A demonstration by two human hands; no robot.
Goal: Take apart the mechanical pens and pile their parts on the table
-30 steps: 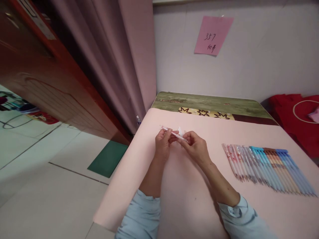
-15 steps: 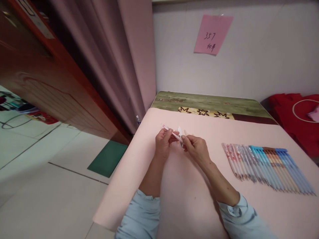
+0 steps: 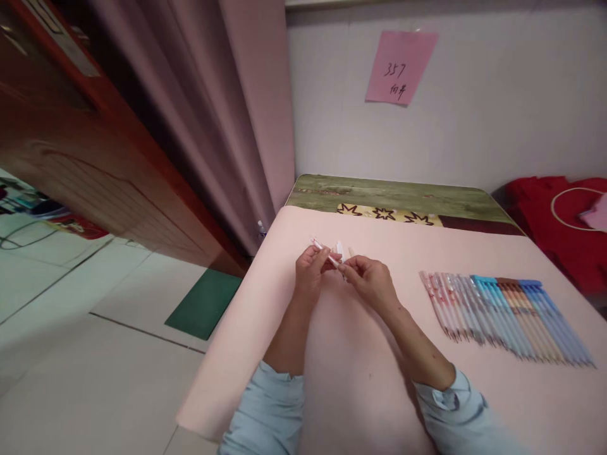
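A slim white pen (image 3: pixel 325 250) with pinkish marks is held above the pink-covered table (image 3: pixel 370 404). My left hand (image 3: pixel 312 268) is closed around its middle, and the far end points up and left. At the near end, the fingers of my right hand (image 3: pixel 370 277) pinch the pen; their tips partly hide it. Just behind the hands lie a white piece (image 3: pixel 339 248) and a beige pointed piece (image 3: pixel 351 251), both half covered by my fingers, so I cannot make out what they are.
To the right, a neat row of pens (image 3: pixel 505 319) in clear, grey, turquoise, brown and blue lies side by side. Red cloth (image 3: pixel 535 221) sits beyond the table's right edge. A wooden door (image 3: pixel 118 170) and a curtain (image 3: pixel 256 95) stand at the left.
My right fingers have shifted slightly left and closed on the near end of the pen. The left hand keeps its hold. The view has moved a little.
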